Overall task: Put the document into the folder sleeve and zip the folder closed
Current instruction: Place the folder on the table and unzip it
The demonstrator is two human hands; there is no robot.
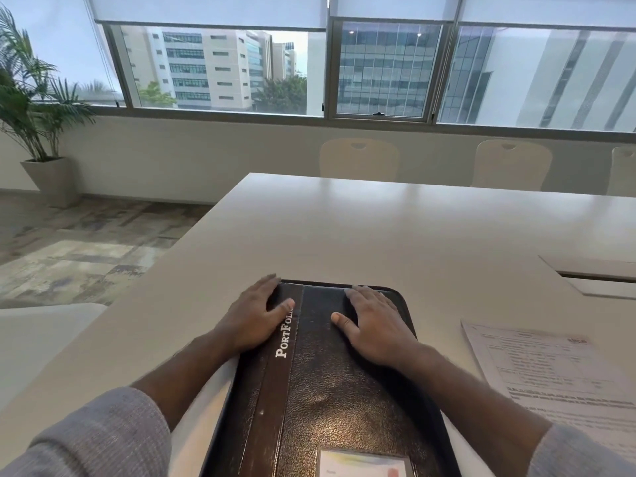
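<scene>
So the folder [330, 383] is a dark leather-look one lying closed on the near part of the white worktop [378, 228], long side running away from the camera. It has a brown strip down its left side with "Portfolio" printed in white, partly covered by a thumb. There's a little clear card window [364, 464] on the cover at the near edge, with a pale card inside, too blurry to read.

Both hands are flat on the far end of the folder. The left hand [254, 318] sits on the far left corner, fingers straight and reaching over the edge towards the worktop, thumb lying across the brown strip. The right hand [375, 328] rests on the far right part of the cover, fingers spread and relaxed, thumb pointing left. Neither one is gripping anything, just palms down on the cover. Grey sleeves [103, 438] are pushed up both forearms.

The document [550, 373] is a printed sheet with a table on it, lying flat on the worktop to the right of the folder, close but not touching it.

Further right there's a flap [599, 275] set into the worktop. On the far side stand pale chairs [359, 160], then a wide window with blinds [213, 8] half down, and a potted palm [38, 108] on the floor at far left.
</scene>
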